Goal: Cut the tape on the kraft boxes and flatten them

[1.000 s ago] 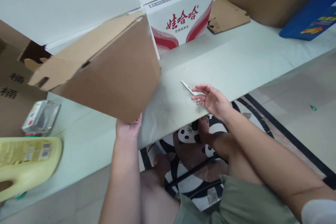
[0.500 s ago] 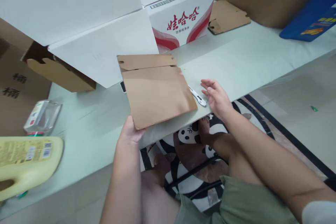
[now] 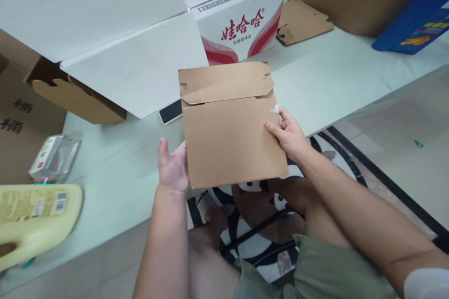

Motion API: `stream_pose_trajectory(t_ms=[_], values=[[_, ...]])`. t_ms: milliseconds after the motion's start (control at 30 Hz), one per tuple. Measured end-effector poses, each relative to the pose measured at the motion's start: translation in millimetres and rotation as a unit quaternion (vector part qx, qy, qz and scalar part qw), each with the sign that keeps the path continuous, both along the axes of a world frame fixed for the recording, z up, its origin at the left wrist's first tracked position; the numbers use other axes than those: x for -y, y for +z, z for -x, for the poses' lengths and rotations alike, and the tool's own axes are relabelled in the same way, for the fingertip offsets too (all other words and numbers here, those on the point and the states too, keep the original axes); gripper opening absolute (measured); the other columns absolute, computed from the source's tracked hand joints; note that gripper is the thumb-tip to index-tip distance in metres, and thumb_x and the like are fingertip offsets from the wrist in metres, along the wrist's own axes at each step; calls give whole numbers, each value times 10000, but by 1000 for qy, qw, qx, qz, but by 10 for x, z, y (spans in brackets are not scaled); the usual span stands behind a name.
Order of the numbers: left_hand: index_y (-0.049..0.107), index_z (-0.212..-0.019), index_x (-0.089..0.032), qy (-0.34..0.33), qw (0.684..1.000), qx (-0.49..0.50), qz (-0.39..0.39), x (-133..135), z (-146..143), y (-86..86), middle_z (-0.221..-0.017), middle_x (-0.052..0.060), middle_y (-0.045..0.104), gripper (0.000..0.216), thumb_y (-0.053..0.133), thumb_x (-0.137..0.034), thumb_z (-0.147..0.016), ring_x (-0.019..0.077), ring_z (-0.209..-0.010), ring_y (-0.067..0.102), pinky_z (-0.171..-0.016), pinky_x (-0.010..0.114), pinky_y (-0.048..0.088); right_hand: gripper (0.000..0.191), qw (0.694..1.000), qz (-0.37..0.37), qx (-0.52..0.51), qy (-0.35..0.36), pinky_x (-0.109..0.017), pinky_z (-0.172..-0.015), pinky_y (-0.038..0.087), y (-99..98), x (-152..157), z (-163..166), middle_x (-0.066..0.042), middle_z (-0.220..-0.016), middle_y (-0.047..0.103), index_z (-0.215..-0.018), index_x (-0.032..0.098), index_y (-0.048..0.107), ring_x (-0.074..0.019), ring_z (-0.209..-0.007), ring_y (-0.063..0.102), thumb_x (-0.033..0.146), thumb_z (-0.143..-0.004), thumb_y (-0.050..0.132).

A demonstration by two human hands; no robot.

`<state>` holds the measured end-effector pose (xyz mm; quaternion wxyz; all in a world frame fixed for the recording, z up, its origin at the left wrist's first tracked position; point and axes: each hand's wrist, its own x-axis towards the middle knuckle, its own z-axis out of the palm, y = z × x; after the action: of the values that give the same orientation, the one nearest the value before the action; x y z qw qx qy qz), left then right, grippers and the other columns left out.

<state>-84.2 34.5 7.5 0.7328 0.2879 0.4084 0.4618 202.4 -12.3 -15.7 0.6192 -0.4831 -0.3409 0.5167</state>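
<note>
A flattened brown cardboard box (image 3: 233, 145), its slotted flap at the far end, is held up over the table's front edge. My right hand (image 3: 289, 135) grips its right side, thumb on top and fingers curled at the edge and underneath. At the left side is my left hand (image 3: 173, 168), palm up and open, the thumb sticking up off the cardboard. Its fingertips pass out of sight behind the box's left edge. Beyond that edge, a dark-faced phone-like object (image 3: 170, 112) lies partly covered.
White cartons (image 3: 140, 65) and a red-and-white water carton (image 3: 242, 28) stand at the back. Another flattened cardboard box (image 3: 303, 21) lies behind right, near a blue container (image 3: 414, 23). On the left are a clear bottle (image 3: 58, 159), a yellow jug (image 3: 38, 219) and an open brown box (image 3: 80, 100).
The flattened box has moved right and nearer me, now covering the white box cutter. My right hand has closed on its right side; my left thumb has let go.
</note>
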Motion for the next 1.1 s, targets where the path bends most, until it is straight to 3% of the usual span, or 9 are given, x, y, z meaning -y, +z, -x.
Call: stream_pose_trajectory(t_ms=[100, 167, 333, 467, 600, 733, 867, 1000, 1100], values=[[687, -1025, -182, -17, 998, -57, -6, 12, -55, 59, -905, 80, 779, 476, 909, -345, -637, 280, -867, 775, -742, 332, 635, 584, 1000, -9, -6, -2, -419, -772, 621, 28, 0, -9, 20, -908, 772, -1169, 329, 532, -227, -777, 746, 497, -706, 845], [683, -997, -186, 1, 997, -78, -18, 3, -67, 68, -869, 52, 780, 470, 920, -223, -592, 237, -760, 766, -714, 307, 627, 550, 1000, 2, -28, -9, -377, -704, 602, 46, -1, -37, 34, -835, 753, -1148, 325, 564, -216, -741, 732, 526, -708, 825], [689, -1013, -197, 122, 990, -46, -51, -43, -91, 41, -926, 32, 785, 379, 856, -210, -674, 212, -817, 769, -831, 323, 625, 594, 992, 7, -105, 68, -318, -546, 531, 61, 29, -21, 27, -697, 690, -984, 277, 623, -192, -614, 681, 751, -648, 744], [686, -1056, -210, 132, 990, -34, -40, -8, -174, 38, -996, 36, 788, 378, 837, -218, -710, 190, -811, 756, -827, 311, 615, 567, 993, 22, -55, 99, -256, -443, 438, 24, 76, 209, 25, -565, 615, -809, 230, 607, -135, -486, 599, 695, -586, 842], [678, -994, -183, 91, 995, -30, -2, 24, -216, 101, -871, 37, 767, 238, 745, -287, -791, 167, -704, 725, -688, 266, 592, 443, 997, 18, -71, -20, -217, -328, 305, 40, 91, 390, 72, -571, 550, -799, 231, 574, -49, -362, 397, 527, -635, 859], [657, -932, -190, 47, 999, 1, 15, 5, -151, 216, -774, 25, 719, 288, 546, -451, -882, 137, -562, 666, -564, 247, 540, 404, 985, -5, -103, -137, -202, -290, 300, 179, 158, 278, 81, -668, 586, -878, 253, 577, -40, -375, 390, 359, -606, 856], [648, -873, -179, 51, 999, 12, 3, 12, -80, 279, -739, 22, 690, 320, 511, -469, -859, 131, -555, 661, -567, 242, 522, 358, 972, 6, -27, -232, -210, -285, 328, 352, 369, -162, 71, -676, 592, -794, 256, 572, -49, -381, 407, 348, -588, 851], [642, -824, -179, 46, 999, 18, -9, 28, -45, 277, -711, 18, 668, 321, 555, -488, -825, 122, -543, 634, -583, 242, 510, 332, 934, 15, 84, -347, -260, -348, 429, 483, 579, -802, 32, -732, 620, -736, 256, 585, -81, -437, 489, 266, -510, 828], [640, -805, -179, 47, 999, 21, -11, 22, -36, 271, -700, 18, 657, 323, 560, -492, -813, 119, -540, 616, -588, 244, 498, 250, 912, 25, 189, -363, -366, -427, 503, 555, 567, -1296, -5, -747, 619, -729, 290, 586, -131, -461, 524, 313, -593, 794]])
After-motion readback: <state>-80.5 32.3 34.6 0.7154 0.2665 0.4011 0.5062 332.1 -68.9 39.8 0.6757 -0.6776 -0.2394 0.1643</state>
